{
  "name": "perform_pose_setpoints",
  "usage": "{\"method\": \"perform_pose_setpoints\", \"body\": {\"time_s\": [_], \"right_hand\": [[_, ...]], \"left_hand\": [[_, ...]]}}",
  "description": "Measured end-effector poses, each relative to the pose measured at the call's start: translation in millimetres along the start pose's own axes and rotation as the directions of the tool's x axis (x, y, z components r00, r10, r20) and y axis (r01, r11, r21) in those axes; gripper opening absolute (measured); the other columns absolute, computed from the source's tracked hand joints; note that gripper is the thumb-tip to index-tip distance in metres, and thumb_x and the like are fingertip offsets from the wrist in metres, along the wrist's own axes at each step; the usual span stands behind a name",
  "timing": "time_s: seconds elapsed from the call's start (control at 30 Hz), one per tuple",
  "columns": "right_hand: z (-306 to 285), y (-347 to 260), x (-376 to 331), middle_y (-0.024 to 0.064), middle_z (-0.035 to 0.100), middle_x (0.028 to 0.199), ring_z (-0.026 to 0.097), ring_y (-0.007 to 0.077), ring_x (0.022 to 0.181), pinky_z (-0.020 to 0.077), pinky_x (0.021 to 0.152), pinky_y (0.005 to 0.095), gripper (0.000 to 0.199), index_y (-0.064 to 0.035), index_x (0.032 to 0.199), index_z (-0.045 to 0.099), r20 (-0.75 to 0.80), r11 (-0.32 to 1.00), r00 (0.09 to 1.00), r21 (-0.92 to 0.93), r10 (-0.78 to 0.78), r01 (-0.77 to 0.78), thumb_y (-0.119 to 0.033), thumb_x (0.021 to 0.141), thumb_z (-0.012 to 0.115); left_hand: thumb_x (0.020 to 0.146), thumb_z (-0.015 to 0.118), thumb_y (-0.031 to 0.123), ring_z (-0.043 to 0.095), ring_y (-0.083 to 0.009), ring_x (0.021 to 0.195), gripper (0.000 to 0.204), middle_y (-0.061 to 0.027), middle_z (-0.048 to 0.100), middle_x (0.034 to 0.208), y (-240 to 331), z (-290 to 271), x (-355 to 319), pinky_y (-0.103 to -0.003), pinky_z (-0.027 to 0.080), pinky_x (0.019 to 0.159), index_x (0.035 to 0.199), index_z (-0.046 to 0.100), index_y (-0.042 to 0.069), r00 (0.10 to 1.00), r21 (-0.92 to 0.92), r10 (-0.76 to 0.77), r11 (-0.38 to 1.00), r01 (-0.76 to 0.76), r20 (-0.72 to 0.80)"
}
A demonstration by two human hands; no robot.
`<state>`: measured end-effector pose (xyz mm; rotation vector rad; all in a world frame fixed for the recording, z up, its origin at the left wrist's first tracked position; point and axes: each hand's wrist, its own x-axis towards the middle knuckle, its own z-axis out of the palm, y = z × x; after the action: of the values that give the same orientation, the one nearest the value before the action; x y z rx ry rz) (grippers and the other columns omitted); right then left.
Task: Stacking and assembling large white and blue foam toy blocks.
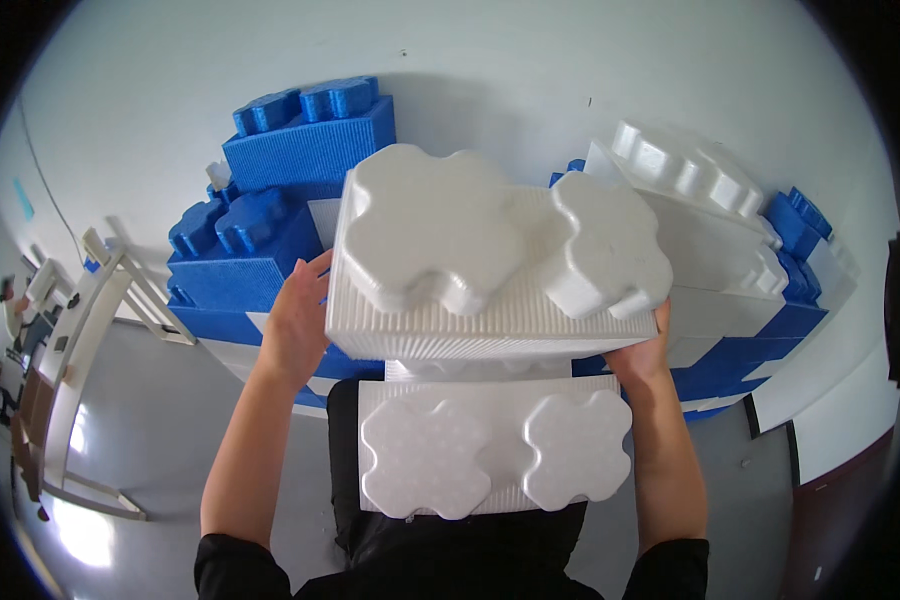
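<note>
Between my two hands is a large white foam building block [435, 225] with ribbed sides and two clover-shaped studs on top. My left hand [298, 322] presses against its left end, fingers partly hidden behind it. My right hand [646, 348] grips the lower right corner, and most of its fingers are out of sight under the block. Close to my body, below the held block, sits a second white block [425, 458] with two similar studs. Part of another white surface [480, 370] shows in the gap between them.
Against the wall stands a stack of blue and white blocks, with blue blocks [310, 150] rising at the left and white ones [705, 230] at the right. A white-framed table [95, 340] is at the far left. Grey floor [160, 430] shows beside me.
</note>
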<state>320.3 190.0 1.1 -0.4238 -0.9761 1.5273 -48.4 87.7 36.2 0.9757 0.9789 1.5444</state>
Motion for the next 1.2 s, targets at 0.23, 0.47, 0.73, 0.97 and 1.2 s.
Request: {"method": "perform_pose_setpoints", "body": {"time_s": [0.23,0.47,0.73,0.97,1.2], "right_hand": [[-20.9,11.2,-22.4,0.0077,0.057,0.127,0.056,0.0198,0.116,0.0452,0.099,0.0375,0.054,-0.0065,0.133,0.049,0.097,0.97,0.993,-0.238,0.064,-0.04,-0.047,0.099,0.038],[-4.0,15.7,-31.7,0.0112,0.058,0.126,0.057,0.0203,0.116,0.0448,0.097,0.0338,0.058,-0.0017,0.133,0.049,-0.058,0.941,0.998,-0.336,0.026,-0.044,-0.046,0.097,0.041],[12.0,13.2,-70.9,0.0126,0.057,0.126,0.055,0.0236,0.118,0.0409,0.101,0.0352,0.056,0.0002,0.135,0.047,-0.083,0.969,0.992,-0.217,0.099,-0.115,-0.039,0.095,0.047],[31.0,8.8,-78.3,0.0123,0.059,0.12,0.058,0.0202,0.109,0.0432,0.094,0.0302,0.058,0.0022,0.133,0.048,-0.183,0.952,0.97,-0.23,0.162,-0.202,-0.035,0.089,0.056],[35.3,-1.4,-77.1,0.0129,0.059,0.123,0.058,0.0198,0.109,0.0434,0.094,0.029,0.06,0.0034,0.135,0.047,-0.148,0.928,0.979,-0.325,0.141,-0.183,-0.03,0.087,0.061]], "left_hand": [[0.095,0.032,0.063,0.038,-0.0251,0.135,0.077,-0.0104,0.042,0.146,-49.5,-15.2,-18.1,-0.04,0.027,0.112,0.148,0.031,0.007,0.973,0.175,0.088,0.976,-0.126,0.213],[0.081,0.059,0.053,0.01,-0.0278,0.147,0.103,-0.0124,0.008,0.16,-53.4,2.4,-23.9,-0.041,0.01,0.117,0.155,0.001,0.013,0.967,0.034,-0.054,0.998,0.047,0.248],[0.09,0.052,0.037,0.016,-0.0276,0.145,0.086,-0.0133,0.014,0.158,-61.4,12.2,-42.4,-0.039,0.014,0.117,0.155,0.003,0.011,0.985,-0.03,-0.036,0.999,0.042,0.168],[0.097,0.049,0.028,0.024,-0.0247,0.142,0.073,-0.0132,0.022,0.156,-60.5,21.0,-53.5,-0.038,0.02,0.115,0.154,0.009,0.007,0.998,-0.104,-0.025,0.994,0.031,0.057],[0.097,0.054,0.014,0.035,-0.0223,0.137,0.064,-0.0136,0.035,0.15,-59.1,28.7,-54.8,-0.036,0.03,0.112,0.151,0.023,0.004,0.997,-0.109,0.06,0.992,-0.064,-0.039]]}}
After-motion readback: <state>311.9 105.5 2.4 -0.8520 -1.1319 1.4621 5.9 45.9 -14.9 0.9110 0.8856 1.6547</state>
